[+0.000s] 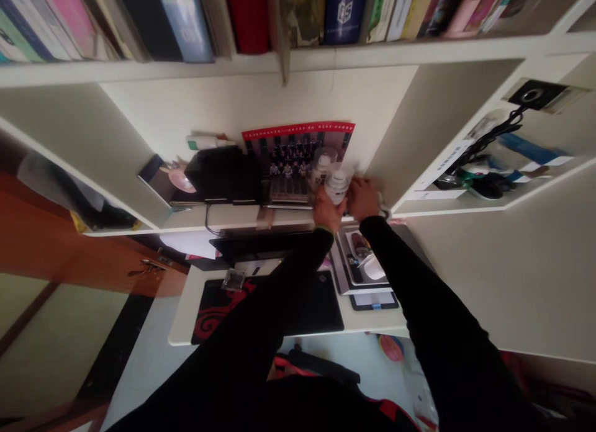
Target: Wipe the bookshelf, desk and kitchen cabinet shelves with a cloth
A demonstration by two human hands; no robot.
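Observation:
My left hand [329, 211] is wrapped round the lower part of a white bottle with a clear cap [338, 182], at the front of the shelf. Just behind it stands a second, similar white bottle [320, 165]. My right hand [364, 198] reaches into the shelf immediately to the right of the held bottle. Its fingers point away from me and are blurred, so what they touch is unclear. A group photo with a red top band [298, 140] leans against the back wall behind the bottles.
Black boxes [226, 176] fill the shelf's left part. Books [251, 19] line the shelf above. Below lies a desk with a black and red mat [223, 308], a monitor [251, 249] and a box of small items [356, 258]. Cables [496, 140] occupy the right compartment.

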